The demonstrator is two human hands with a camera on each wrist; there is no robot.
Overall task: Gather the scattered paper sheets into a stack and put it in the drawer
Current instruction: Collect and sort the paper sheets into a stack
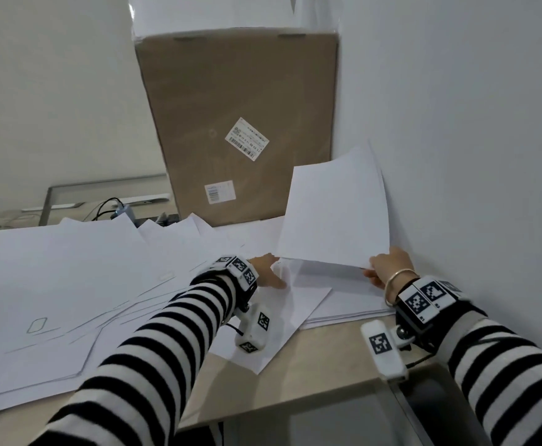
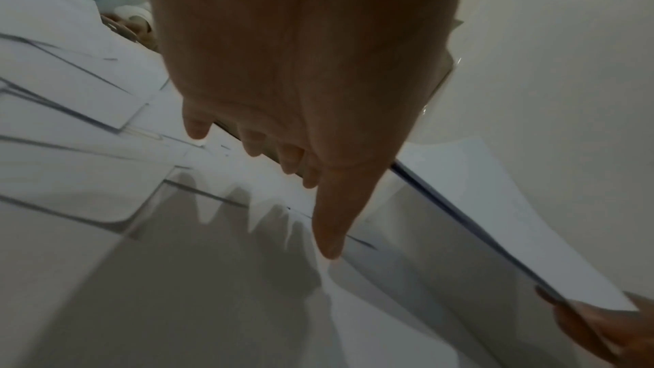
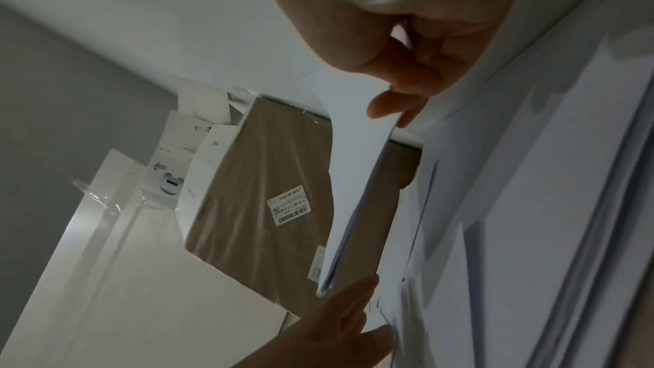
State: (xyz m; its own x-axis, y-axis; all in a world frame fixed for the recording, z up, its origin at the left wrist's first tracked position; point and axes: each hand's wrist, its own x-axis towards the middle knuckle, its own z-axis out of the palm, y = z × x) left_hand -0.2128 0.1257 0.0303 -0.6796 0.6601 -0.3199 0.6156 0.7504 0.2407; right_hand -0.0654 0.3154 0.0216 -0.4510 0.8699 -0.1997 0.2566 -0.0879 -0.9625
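Note:
My right hand [image 1: 379,268] pinches the near right corner of a thin bundle of white sheets [image 1: 334,214], lifted and tilted up against the wall. In the right wrist view the thumb and fingers [image 3: 389,105] clamp the bundle's edge [image 3: 357,178]. My left hand [image 1: 271,270] is at the bundle's near left corner with its fingers straight, touching the lower edge. A flat pile of sheets [image 1: 353,304] lies under the lifted bundle. Many loose sheets [image 1: 70,268] overlap across the left of the desk.
A tall cardboard box [image 1: 240,123] stands at the back against the white wall [image 1: 472,123]. Cables and a small hub [image 1: 118,207] lie behind the sheets at the back left. The beige desk edge [image 1: 311,365] shows in front, with a dark opening [image 1: 430,410] below it.

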